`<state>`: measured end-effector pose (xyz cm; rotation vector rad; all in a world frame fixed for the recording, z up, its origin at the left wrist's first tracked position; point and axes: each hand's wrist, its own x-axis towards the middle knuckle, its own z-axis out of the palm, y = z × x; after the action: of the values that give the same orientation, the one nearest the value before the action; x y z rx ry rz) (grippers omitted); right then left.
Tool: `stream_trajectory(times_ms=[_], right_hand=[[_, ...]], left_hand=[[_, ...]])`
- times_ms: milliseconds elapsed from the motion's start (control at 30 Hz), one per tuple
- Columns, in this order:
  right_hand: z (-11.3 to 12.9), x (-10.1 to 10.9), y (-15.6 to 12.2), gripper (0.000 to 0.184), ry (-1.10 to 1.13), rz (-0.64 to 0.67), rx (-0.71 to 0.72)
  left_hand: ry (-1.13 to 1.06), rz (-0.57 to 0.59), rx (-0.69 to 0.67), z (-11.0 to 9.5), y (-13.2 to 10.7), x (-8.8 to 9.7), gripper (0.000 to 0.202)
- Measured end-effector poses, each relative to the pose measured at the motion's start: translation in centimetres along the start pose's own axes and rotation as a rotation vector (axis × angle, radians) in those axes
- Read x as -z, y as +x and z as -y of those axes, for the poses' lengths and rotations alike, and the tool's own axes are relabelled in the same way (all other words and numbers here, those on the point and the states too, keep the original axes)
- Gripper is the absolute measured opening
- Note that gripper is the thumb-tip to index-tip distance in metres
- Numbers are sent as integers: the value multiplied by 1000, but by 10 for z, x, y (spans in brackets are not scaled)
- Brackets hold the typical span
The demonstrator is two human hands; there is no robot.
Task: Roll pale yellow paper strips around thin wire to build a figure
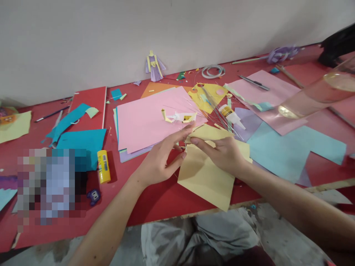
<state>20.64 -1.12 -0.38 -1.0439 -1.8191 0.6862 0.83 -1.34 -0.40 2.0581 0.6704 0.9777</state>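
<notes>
My right hand (226, 153) is closed on a folded piece of yellow paper (212, 133), with the thumb pressed along its left part. Fingers of my left hand (163, 155) are bent around the left end of the same piece; the exact contact is partly hidden. Beneath both hands lies a larger yellow sheet (208, 181), close to the table's front edge. Just beyond my left fingertips, a small glue bottle (184, 117) and curled yellow paper strips (165, 115) rest on a stack of pink paper (144, 122). Another white glue bottle (231, 115) lies beyond my right hand.
A yellow glue stick (103, 167) and teal paper (80, 142) are on the left of the red table (149, 207). A paper dress figure (154, 67) leans against the wall. On the right are blue paper (283, 151), a pen (253, 82) and a transparent cylinder (313, 94).
</notes>
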Motion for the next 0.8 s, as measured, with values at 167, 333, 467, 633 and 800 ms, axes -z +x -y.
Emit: stream_trajectory(times_ms=[167, 333, 467, 633, 800], right_hand=[[-1, -1, -3, 21, -82, 14, -14], [0, 0, -1, 22, -36, 51, 67], [2, 2, -1, 30, -25, 78, 44], [6, 2, -1, 38, 0, 126, 15], [4, 1, -1, 29, -25, 151, 45]], left_hand=[[-9, -5, 4, 3, -1, 0, 61], [-50, -21, 9, 5, -2, 0, 60], [-66, -14, 14, 5, -2, -1, 61], [-47, -21, -4, 3, -1, 0, 62], [-16, 3, -11, 5, -2, 1, 63]])
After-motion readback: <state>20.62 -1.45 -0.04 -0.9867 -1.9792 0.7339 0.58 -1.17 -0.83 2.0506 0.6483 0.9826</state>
